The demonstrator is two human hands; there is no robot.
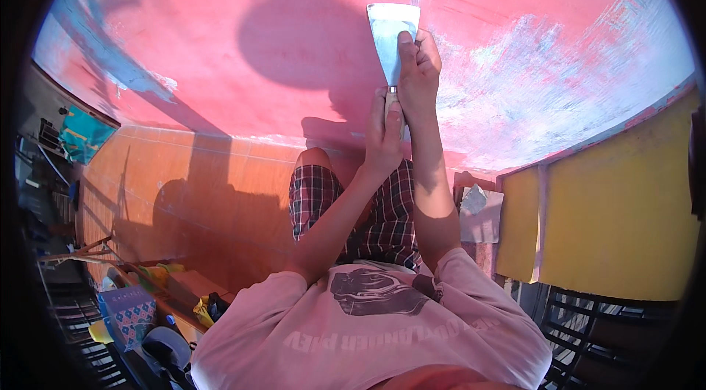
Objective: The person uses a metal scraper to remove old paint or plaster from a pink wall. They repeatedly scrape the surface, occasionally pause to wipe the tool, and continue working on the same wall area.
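A putty knife [387, 48] with a wide, flaring metal blade and a light handle is held up in front of a pink wall [198, 29]. My left hand [383, 132] is wrapped round its handle. Higher up, my right hand [421, 73] grips the blade's right side, thumb laid on the flat face and fingers behind it. The blade's broad edge points away from me, and whether it touches the wall I cannot tell. To the right, a large patch of the wall is streaked whitish-blue, and a thin pale line runs up above the blade.
An orange tiled floor [220, 206] spreads to the left below the wall. Boxes and a patterned blue package [129, 316] crowd the lower left. A yellow panel [610, 206] stands at right, with a grey-white sheet [482, 217] beside it. A teal cloth item [84, 132] is far left.
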